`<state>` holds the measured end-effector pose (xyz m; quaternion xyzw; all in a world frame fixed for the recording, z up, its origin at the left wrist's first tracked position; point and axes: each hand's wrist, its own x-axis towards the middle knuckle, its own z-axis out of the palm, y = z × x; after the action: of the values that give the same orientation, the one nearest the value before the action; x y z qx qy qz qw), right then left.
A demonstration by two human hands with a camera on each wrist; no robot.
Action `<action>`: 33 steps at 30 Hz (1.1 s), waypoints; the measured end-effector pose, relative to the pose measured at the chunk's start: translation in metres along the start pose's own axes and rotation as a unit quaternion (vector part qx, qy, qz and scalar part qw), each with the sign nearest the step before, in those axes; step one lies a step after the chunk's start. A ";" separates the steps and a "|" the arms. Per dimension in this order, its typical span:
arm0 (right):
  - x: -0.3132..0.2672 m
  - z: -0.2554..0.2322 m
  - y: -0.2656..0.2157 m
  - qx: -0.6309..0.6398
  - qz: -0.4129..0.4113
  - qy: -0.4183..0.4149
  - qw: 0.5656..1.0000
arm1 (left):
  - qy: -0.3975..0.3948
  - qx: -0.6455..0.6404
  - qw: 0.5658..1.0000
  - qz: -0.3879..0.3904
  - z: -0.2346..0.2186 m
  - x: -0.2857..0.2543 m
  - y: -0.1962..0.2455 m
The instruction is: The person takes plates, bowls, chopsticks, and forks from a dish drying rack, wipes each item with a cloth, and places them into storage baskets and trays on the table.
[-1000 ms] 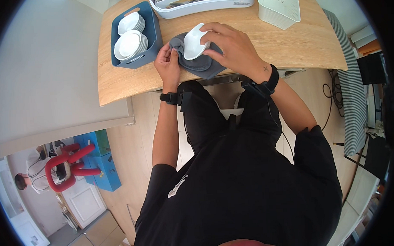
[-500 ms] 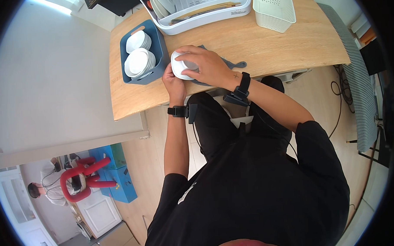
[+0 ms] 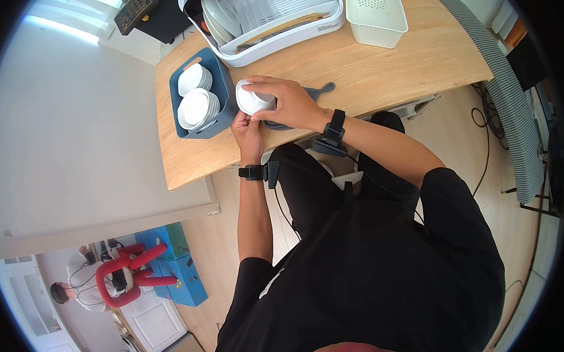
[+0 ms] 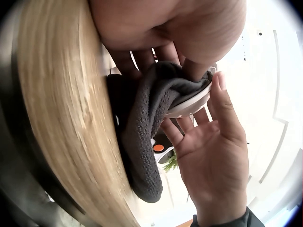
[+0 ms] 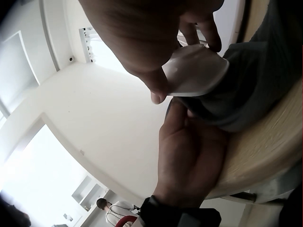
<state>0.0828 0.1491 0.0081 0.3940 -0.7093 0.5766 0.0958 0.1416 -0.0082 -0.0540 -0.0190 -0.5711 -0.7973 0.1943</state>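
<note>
A white bowl (image 3: pixel 247 101) is tilted on its side above the table's near edge, beside the blue-grey bin. My right hand (image 3: pixel 292 104) grips it from the right, with the thumb at the near rim and the fingers over the outside. My left hand (image 3: pixel 249 140) holds a dark grey cloth (image 4: pixel 149 118) against the bowl's inside. In the left wrist view the cloth is bunched under the left fingers, and a thick fold hangs beside the wooden edge. Most of the bowl's inside is hidden by the cloth and left hand.
The blue-grey bin (image 3: pixel 225 85) holds two stacks of white bowls (image 3: pixel 196 109). Behind it stands a white dish rack (image 3: pixel 283 44) with plates and chopsticks. A pale perforated basket (image 3: pixel 377 33) sits at the back right. Grey fabric (image 3: pixel 324 89) lies right of my right hand.
Both hands have brought the bowl left, close to the bin. The bowl has turned, its outside now toward my right palm. The head view has shifted too.
</note>
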 end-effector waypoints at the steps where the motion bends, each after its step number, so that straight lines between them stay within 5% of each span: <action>1: -0.001 0.000 0.000 0.021 0.004 0.015 1.000 | 0.000 0.000 1.000 -0.003 0.000 -0.001 0.000; 8: -0.004 -0.007 -0.009 0.141 0.150 0.002 0.978 | 0.017 0.148 0.989 0.006 0.002 0.001 0.001; 15: -0.017 -0.011 -0.031 0.108 0.106 0.003 0.989 | 0.062 0.150 0.984 0.073 0.014 -0.002 -0.001; 21: -0.031 -0.013 -0.030 0.066 0.064 0.038 0.995 | 0.134 0.082 0.987 0.033 0.034 0.004 0.012; 27: -0.033 -0.025 -0.032 0.065 0.062 0.046 0.995 | 0.053 -0.040 0.998 -0.005 0.045 0.009 0.024; 33: -0.021 -0.036 -0.029 0.224 0.111 0.100 0.963 | 0.019 -0.091 0.995 -0.040 0.071 0.001 0.043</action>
<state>0.1049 0.1901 0.0282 0.2649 -0.5880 0.7642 0.0109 0.1414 0.0448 0.0094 0.0015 -0.4922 -0.8535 0.1710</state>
